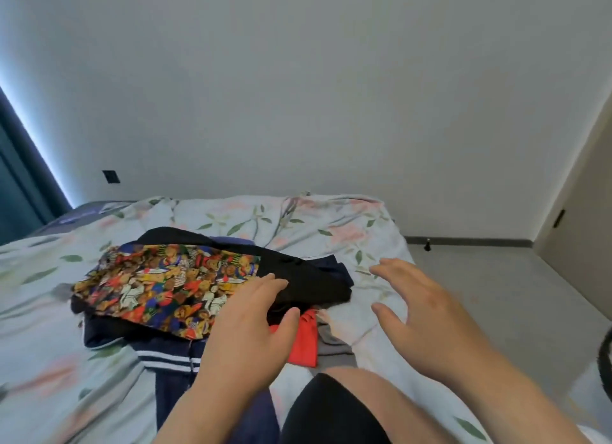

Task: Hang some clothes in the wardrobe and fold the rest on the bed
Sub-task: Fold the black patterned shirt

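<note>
**Both hands out over the clothes pile, nothing grasped**

Head view, looking forward and down at the bed (pixel 49 337), which fills the lower left and centre of the frame under a pale floral cover.

Clothes pile sits at centre of frame, on the cover:
- patterned shirt (pixel 165 288) — multicoloured figure print, lying flat on top at centre left.
- black garment (pixel 311 281) lies partly under the shirt's upper edge and runs to the right of it.
- navy garment with white stripes (pixel 165 357) lies beneath the shirt, lower left of centre, reaching toward the bottom edge.
- red garment (pixel 303 341) and a grey garment (pixel 332 342) lie side by side at the lower right of the pile, touching each other.

Left hand (pixel 245 324): fingers straight and spread, palm down, lying over the seam between patterned shirt and black garment; fingertips appear to touch the fabric. Grip released, holds nothing.

Right hand (pixel 420 311): to the right of the pile, over bare floral cover, fingers extended and loosely spread, thumb apart. Released — holds nothing. Contact with the cover cannot be told.

A knee in a black trouser leg (pixel 324 417) shows at bottom centre.

Surroundings: plain wall above, dark wall socket (pixel 111 177) at left, teal curtain (pixel 20 185) along the left edge, door (pixel 586 238) at right.
</note>
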